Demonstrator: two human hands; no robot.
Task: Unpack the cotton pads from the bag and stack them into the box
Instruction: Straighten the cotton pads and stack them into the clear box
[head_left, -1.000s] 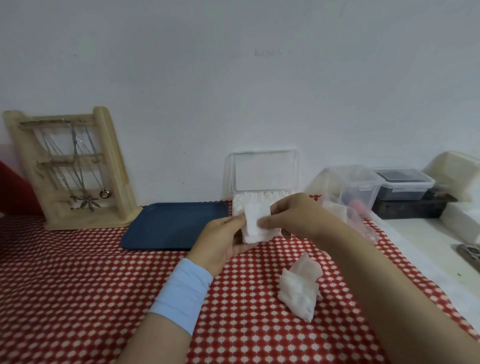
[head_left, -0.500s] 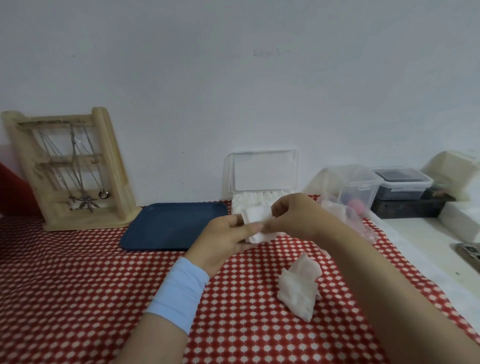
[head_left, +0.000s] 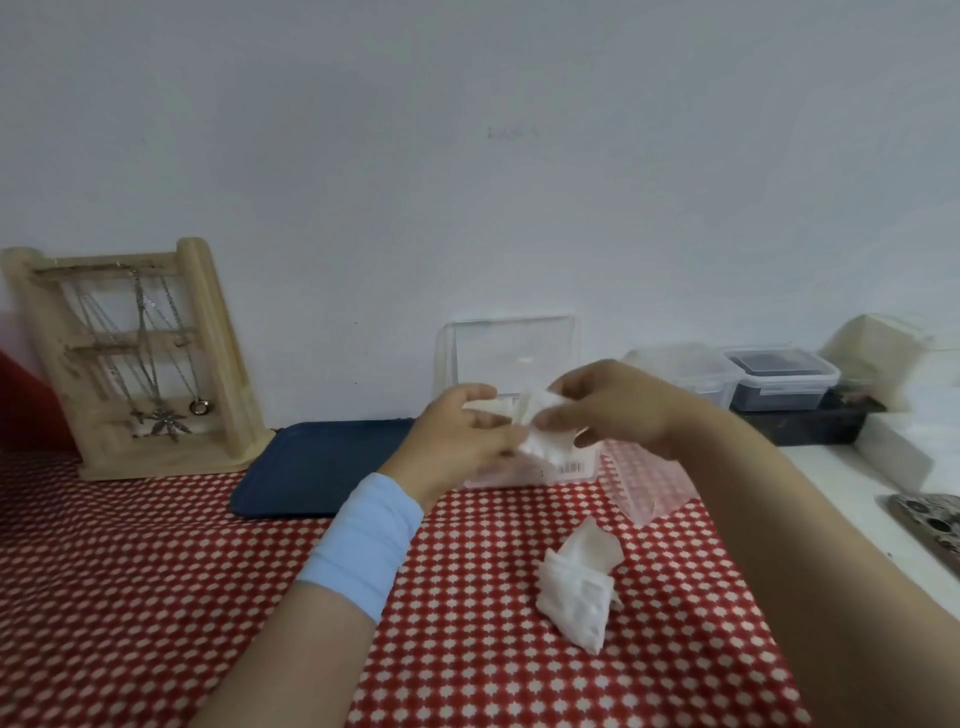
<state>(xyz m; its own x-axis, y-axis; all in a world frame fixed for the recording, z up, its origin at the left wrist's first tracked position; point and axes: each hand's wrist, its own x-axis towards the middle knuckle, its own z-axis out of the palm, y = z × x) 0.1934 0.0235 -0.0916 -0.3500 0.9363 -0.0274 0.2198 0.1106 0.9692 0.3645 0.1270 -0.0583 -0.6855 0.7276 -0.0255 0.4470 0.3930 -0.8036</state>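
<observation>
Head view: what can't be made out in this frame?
Box: the inside is hidden behind the left hand and right hand.
Pads: motion-blurred, so the count is unclear.
Bag: crumpled, so its contents can't be told.
Patterned object: cut off by the right edge.

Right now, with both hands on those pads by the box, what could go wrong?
The pads look bunched between the left hand and right hand; they may fan out or drop outside the box. The upright lid behind might tip shut if knocked. The bundle beside the right arm could get swept.
</observation>
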